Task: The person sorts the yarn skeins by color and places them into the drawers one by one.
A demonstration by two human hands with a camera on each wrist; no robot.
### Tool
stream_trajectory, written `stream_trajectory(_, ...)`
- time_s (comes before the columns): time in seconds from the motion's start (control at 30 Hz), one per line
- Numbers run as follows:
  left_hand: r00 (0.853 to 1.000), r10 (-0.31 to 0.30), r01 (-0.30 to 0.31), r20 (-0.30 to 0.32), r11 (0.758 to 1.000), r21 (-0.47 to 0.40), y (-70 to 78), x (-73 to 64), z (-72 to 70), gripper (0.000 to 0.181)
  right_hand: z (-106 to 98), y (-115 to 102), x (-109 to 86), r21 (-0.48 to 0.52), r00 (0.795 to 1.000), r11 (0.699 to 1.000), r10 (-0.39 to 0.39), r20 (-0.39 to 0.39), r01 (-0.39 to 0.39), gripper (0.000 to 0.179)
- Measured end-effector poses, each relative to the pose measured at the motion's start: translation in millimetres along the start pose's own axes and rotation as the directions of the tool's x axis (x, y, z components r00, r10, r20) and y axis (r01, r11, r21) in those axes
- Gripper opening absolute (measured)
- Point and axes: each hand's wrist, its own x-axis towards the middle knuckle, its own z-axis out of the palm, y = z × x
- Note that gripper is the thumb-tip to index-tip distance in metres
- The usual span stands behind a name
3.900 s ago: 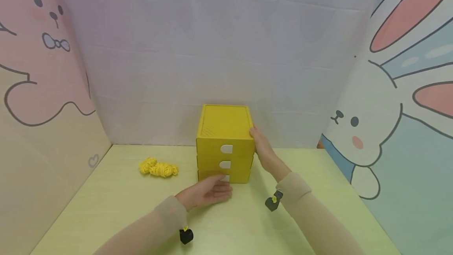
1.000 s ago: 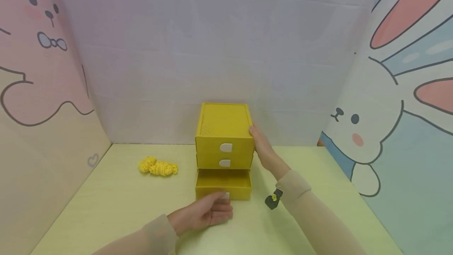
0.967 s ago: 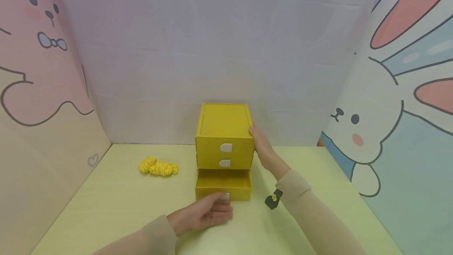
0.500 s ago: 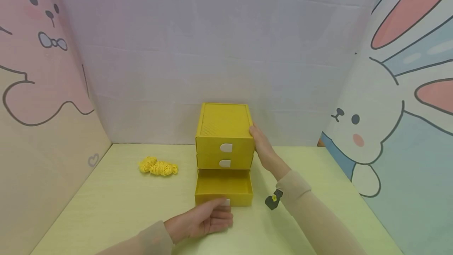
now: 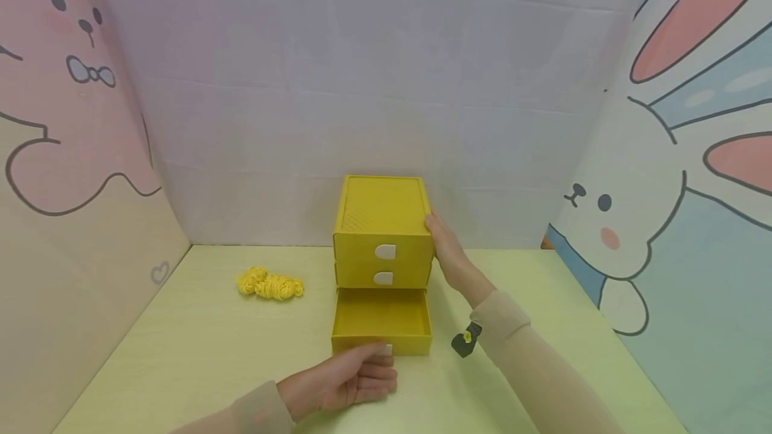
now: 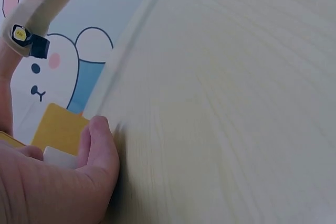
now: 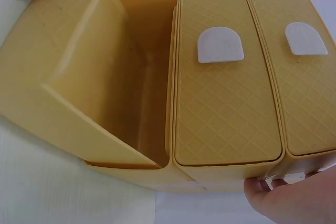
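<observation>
A yellow chest of drawers (image 5: pixel 386 206) with three stacked drawers stands on the table near the back wall. Its bottom drawer (image 5: pixel 382 313) is pulled out, its inner floor showing. At that drawer's front, my left hand (image 5: pixel 338 380) pinches the small white handle (image 5: pixel 387 349), thumb above and fingers below; the left wrist view also has the white handle (image 6: pixel 59 157) by the thumb. My right hand (image 5: pixel 449 250) presses the chest's right side, thumb at the top edge. In the right wrist view, the middle drawer (image 7: pixel 226 108) and top drawer (image 7: pixel 302 98) are closed.
A bundle of yellow cord (image 5: pixel 270 284) lies on the pale table (image 5: pixel 199 353), left of the chest. A white cloth wall (image 5: pixel 386 86) rises behind, and printed cartoon panels flank the table on both sides.
From flush with the chest, the bottom drawer has slid out toward me, a little further over the last second. My left hand has come back with it; my right hand has stayed in place.
</observation>
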Motion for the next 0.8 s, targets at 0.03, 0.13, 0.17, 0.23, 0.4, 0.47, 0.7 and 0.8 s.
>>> stream_trajectory(0.03, 1.000, 0.000, 0.000, 0.002, 1.000, 0.004, -0.2, -0.5, 0.5, 0.063, 0.1, -0.2, -0.2, 0.001, 1.000, 1.000, 0.002, -0.001, -0.002, 0.067)
stream_trajectory(0.13, 1.000, 0.003, -0.003, 0.012, 1.000, 0.014, -0.7, -1.8, 2.0, 0.063, 0.1, -0.8, -0.7, 0.001, 1.000, 1.000, 0.004, -0.003, -0.004, 0.066)
stream_trajectory(0.17, 1.000, 0.002, -0.003, 0.015, 1.000, 0.016, -0.9, -2.1, 2.2, 0.063, 0.1, -1.0, -0.8, 0.001, 1.000, 1.000, 0.003, -0.002, -0.003, 0.066)
stream_trajectory(0.23, 1.000, -0.001, 0.001, 0.017, 1.000, 0.021, -1.0, -2.8, 2.5, 0.063, 0.1, -1.2, -0.9, 0.001, 1.000, 1.000, 0.004, -0.004, -0.004, 0.066)
stream_trajectory(0.4, 1.000, -0.009, 0.009, 0.017, 1.000, 0.026, -2.1, -3.0, 1.6, 0.062, 0.2, -1.2, -1.2, -0.003, 1.000, 1.000, 0.010, -0.008, -0.010, 0.067)
stream_trajectory(0.47, 1.000, -0.011, 0.011, 0.020, 1.000, 0.025, -2.4, -2.6, 1.2, 0.061, -0.2, -0.8, -1.2, -0.005, 1.000, 1.000, 0.006, -0.004, -0.006, 0.066)
stream_trajectory(0.7, 0.994, -0.061, 0.058, 0.090, 0.998, 0.034, 0.5, -7.5, -4.0, 0.060, 0.3, -0.8, -1.2, -0.006, 1.000, 1.000, 0.009, -0.003, -0.009, 0.066)
stream_trajectory(0.8, 0.990, -0.052, 0.042, 0.127, 0.996, 0.079, 8.2, -13.8, -7.1, 0.059, 0.7, -1.0, -0.3, -0.005, 1.000, 1.000, 0.009, -0.009, -0.009, 0.067)
